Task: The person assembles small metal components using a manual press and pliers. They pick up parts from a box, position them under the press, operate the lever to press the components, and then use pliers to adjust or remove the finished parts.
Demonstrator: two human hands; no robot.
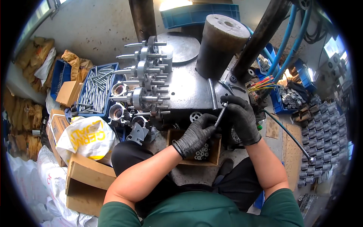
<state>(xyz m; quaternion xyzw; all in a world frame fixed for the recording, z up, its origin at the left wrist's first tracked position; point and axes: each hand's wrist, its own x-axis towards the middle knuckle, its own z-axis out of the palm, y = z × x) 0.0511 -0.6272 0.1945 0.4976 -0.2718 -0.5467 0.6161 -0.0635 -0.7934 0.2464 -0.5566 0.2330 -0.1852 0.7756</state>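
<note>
A slim metal shaft [221, 115] is held at a slant between my gloved hands, in front of the steel press table [183, 89]. My left hand [196, 136] is closed round its lower end. At the upper end, the fingers of my right hand [242, 118] pinch the shaft close to its tip. Below the left hand, a box [209, 164] holds several small ring-shaped metal parts, partly hidden by that hand and wrist. Just beyond the right hand, a thicker steel rod [212, 94] lies on the table beside a large steel cylinder [219, 49].
Several rotor-like assemblies with shafts [140, 70] line the table's left edge. Further left, a blue tray [114, 77] is full of loose shafts. Cardboard boxes and white sacks [56, 181] crowd the left; stacked metal parts [325, 140] and a long thin rod [289, 137] are on the right.
</note>
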